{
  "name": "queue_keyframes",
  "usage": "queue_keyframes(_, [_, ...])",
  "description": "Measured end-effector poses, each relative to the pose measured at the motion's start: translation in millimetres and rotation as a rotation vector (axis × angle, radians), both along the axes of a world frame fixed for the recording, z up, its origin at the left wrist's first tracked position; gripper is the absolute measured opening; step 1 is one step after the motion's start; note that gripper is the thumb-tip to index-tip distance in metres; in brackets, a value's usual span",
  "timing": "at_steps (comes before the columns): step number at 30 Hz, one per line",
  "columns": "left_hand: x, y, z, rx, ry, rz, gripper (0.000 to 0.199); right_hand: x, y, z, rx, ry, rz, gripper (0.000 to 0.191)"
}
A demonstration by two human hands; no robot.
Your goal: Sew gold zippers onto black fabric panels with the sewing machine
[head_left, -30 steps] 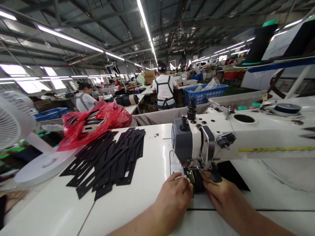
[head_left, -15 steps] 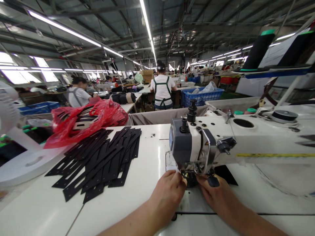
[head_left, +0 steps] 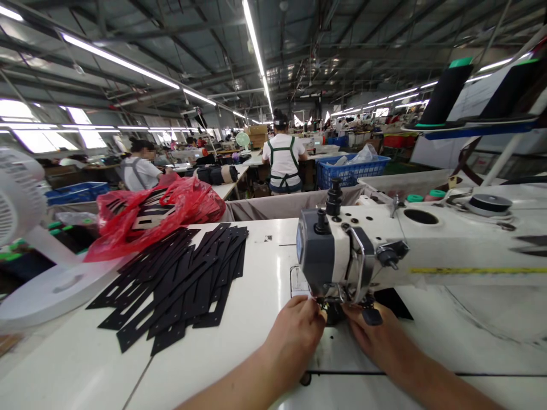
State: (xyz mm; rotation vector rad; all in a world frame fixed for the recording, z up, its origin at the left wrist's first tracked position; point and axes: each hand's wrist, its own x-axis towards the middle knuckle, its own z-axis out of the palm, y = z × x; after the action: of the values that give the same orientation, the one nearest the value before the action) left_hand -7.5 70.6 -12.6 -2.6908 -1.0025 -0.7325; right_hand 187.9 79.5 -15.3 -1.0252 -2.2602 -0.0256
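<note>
My left hand (head_left: 297,330) is closed in a pinch just left of the needle area of a white and grey sewing machine (head_left: 323,245). My right hand (head_left: 378,333) reaches under the machine head from the right, its fingertips partly hidden by a dark knob. Between my fingertips lies a small dark piece of material (head_left: 335,316), at the presser foot; its outline is mostly covered. Behind my right hand a flat black piece (head_left: 393,303) shows on the table, and I cannot tell whether the two are joined.
Left of the machine lies a pile of black slotted strips (head_left: 183,279). Beyond it are a red plastic bag (head_left: 162,208) and a white fan (head_left: 55,279). Black thread cones (head_left: 447,94) stand at right. A co-worker (head_left: 282,156) sits ahead beside a blue basket (head_left: 352,168).
The view has shifted slightly, so the pile, bag and fan appear a little further right. Both hands stay at the needle area with almost the same grip.
</note>
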Motion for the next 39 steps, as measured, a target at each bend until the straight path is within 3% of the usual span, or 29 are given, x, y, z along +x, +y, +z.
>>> queue_keyframes(9, [-2.2,1.7,4.0,-0.086,-0.035,-0.037,0.012,2.4,1.3,-2.9,-0.01,-0.012,0.008,0.029])
queue_keyframes(20, [0.2,5.6,-7.3,-0.047,-0.068,-0.003,0.003,4.7,4.8,-7.5,-0.051,-0.003,0.008,0.029])
queue_keyframes(28, [4.3,12.7,-18.0,0.064,-0.154,0.014,0.008,2.5,8.1,-11.1,-0.014,0.018,0.038,0.033])
queue_keyframes(33, [4.6,11.3,-18.8,-0.015,-0.122,0.036,0.008,18.5,11.9,-3.3,-0.05,-0.094,-0.016,0.021])
queue_keyframes(35, [3.7,12.8,-18.1,-0.061,-0.097,0.047,0.009,37.8,13.2,2.1,0.013,-0.19,-0.087,0.022])
queue_keyframes(39, [-4.9,11.8,-5.3,-0.137,-0.058,0.055,0.011,70.8,-10.4,8.7,0.337,-0.352,-0.166,0.022])
